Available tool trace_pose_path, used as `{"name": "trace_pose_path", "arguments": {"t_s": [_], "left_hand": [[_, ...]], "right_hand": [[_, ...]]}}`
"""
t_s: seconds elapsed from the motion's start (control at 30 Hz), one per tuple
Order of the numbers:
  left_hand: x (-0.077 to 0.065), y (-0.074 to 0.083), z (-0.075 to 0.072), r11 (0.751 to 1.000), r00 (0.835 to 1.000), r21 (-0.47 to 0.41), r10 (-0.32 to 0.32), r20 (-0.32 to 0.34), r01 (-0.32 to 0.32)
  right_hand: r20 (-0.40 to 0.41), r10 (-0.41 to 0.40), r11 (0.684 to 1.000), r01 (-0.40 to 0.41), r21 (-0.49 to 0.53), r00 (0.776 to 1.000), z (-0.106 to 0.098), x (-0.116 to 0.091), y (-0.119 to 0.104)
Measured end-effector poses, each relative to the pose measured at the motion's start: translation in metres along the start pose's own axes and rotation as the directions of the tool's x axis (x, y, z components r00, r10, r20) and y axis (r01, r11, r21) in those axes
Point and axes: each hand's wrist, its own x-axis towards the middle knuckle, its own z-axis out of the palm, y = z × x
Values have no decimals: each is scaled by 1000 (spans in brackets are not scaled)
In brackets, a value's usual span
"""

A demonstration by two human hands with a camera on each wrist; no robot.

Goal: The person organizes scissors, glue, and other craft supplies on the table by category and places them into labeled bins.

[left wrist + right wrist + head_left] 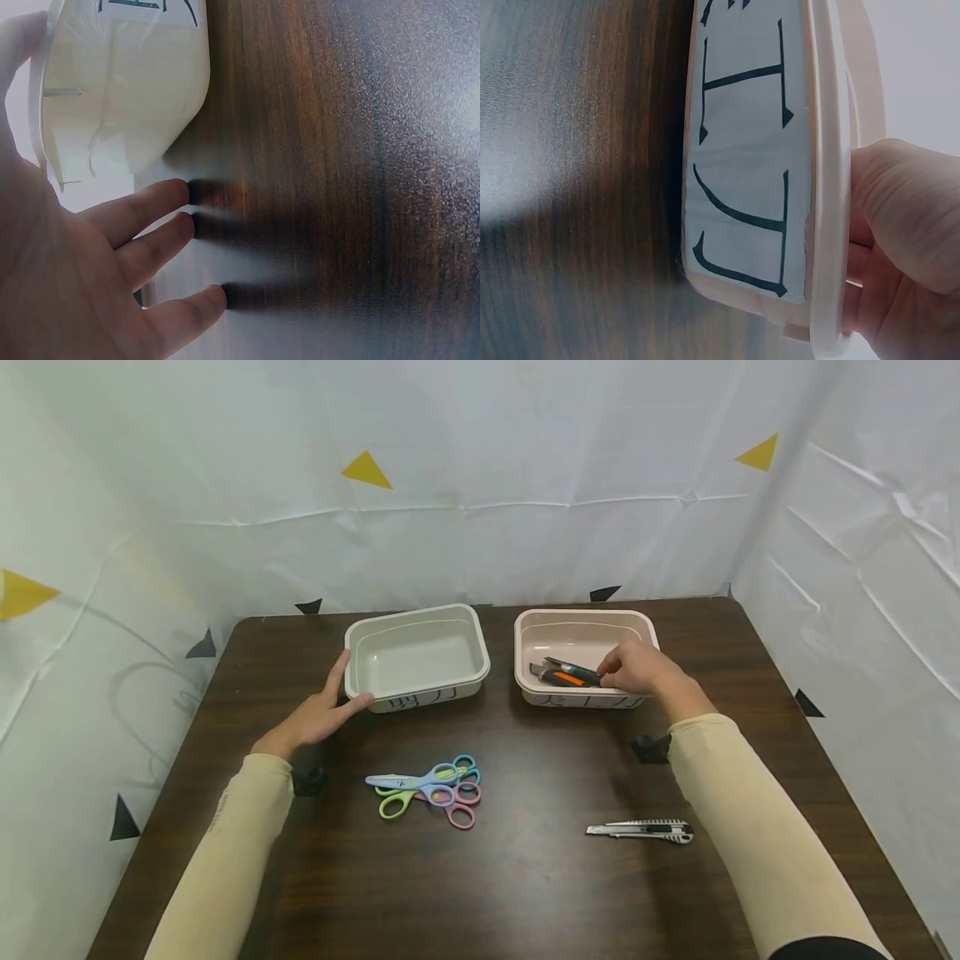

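My left hand [318, 714] rests at the left corner of a grey-white plastic bin [420, 689]. Its thumb and index finger are spread along the rim, and the other fingers [161, 240] reach down beside the bin in the left wrist view. My right hand [637, 668] dips into a pale pink bin [585, 620]. Its fingertips pinch the end of a dark utility knife [572, 668]. Under that knife lies a black and orange utility knife [558, 678]. From the right wrist, the bin's labelled wall [746, 150] hides the fingertips and knives.
Several pairs of scissors [431, 785] in blue, green and pink lie piled on the dark wooden table [525, 877]. A silver utility knife [637, 831] lies near the right forearm. White sheeting [480, 552] with yellow and black triangles walls the back and sides.
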Motion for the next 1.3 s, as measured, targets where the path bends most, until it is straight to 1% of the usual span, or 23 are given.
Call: {"name": "trace_pose_path", "arguments": {"t_s": [0.1,0.37,0.6,0.83,1.0,1.13,1.23,1.3], "left_hand": [[-1,1,1,1000,1000,-3,1,0,-1],[-2,2,1,1000,1000,-10,0,-2,0],[-1,4,1,1000,1000,-19,-2,-3,2],[-1,3,2,1000,1000,-19,-4,-1,4],[-1,4,2,1000,1000,-21,-2,-1,2],[-1,3,3,1000,1000,-21,-2,0,2],[0,2,4,1000,1000,-14,-5,0,5],[1,2,4,1000,1000,-8,-7,-1,7]], "right_hand": [[1,-14,1000,14,-20,1000,-2,-2,-1],[-21,-54,998,53,-26,998,-5,-11,-7],[-102,-92,995,88,-38,991,-8,-25,-9],[-155,-83,996,80,-25,984,-9,-43,-11],[-189,-82,997,82,-9,979,-6,-53,-9],[-224,-102,994,108,15,969,-5,-63,-11],[-262,-136,989,147,21,956,-4,-70,-14],[-291,-167,983,181,23,942,-4,-75,-17]]}}
